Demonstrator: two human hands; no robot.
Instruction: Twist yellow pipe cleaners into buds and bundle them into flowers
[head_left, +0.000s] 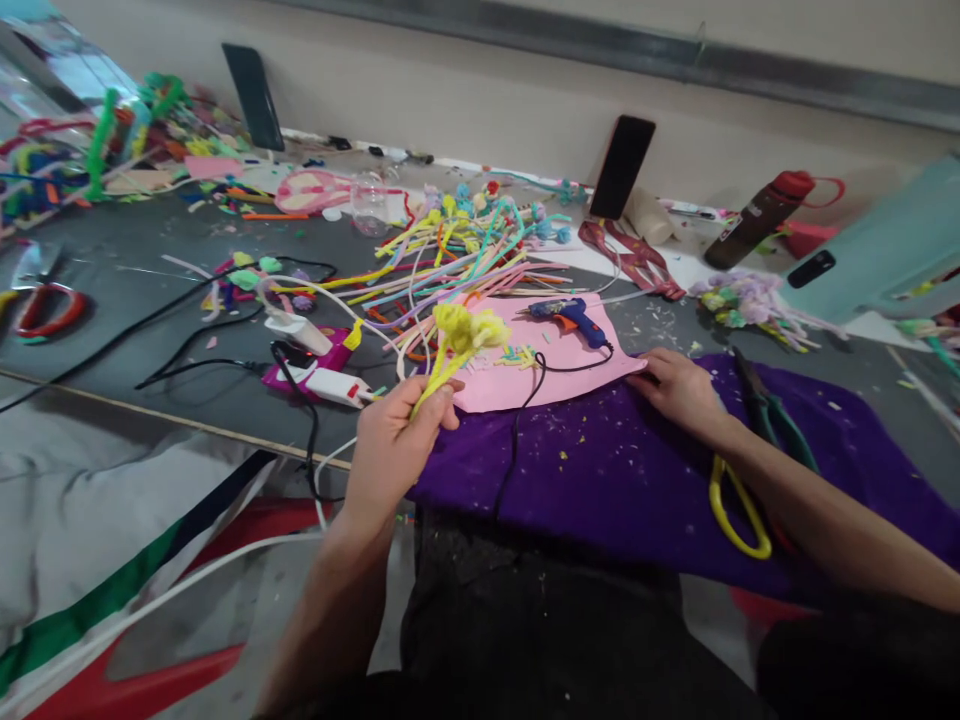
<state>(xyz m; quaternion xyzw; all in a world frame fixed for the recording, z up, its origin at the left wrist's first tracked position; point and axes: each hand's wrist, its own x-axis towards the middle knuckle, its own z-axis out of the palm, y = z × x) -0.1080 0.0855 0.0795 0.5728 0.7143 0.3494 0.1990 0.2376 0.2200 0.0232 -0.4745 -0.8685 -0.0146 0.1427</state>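
My left hand (405, 435) is closed around the stems of yellow pipe-cleaner flowers (471, 330), their fuzzy heads pointing up and away. My right hand (679, 392) pinches the right corner of a pink foam sheet (525, 390). On that sheet rests a blue glue gun (581, 322) with an orange trigger, its black cord trailing down over a purple cloth (570, 460). Small cut bits of pipe cleaner lie on the sheet beside it. Under my right forearm are scissors (739, 510) with a yellow handle loop, and green-handled pliers (780, 420) lie close by.
Behind the sheet spreads a pile of coloured pipe cleaners (465, 250). Red-handled scissors (49, 305) and a power strip (319, 375) with cables sit to the left. Two phones lean on the wall, one a black phone (622, 165). A dark bottle (757, 220) stands at right.
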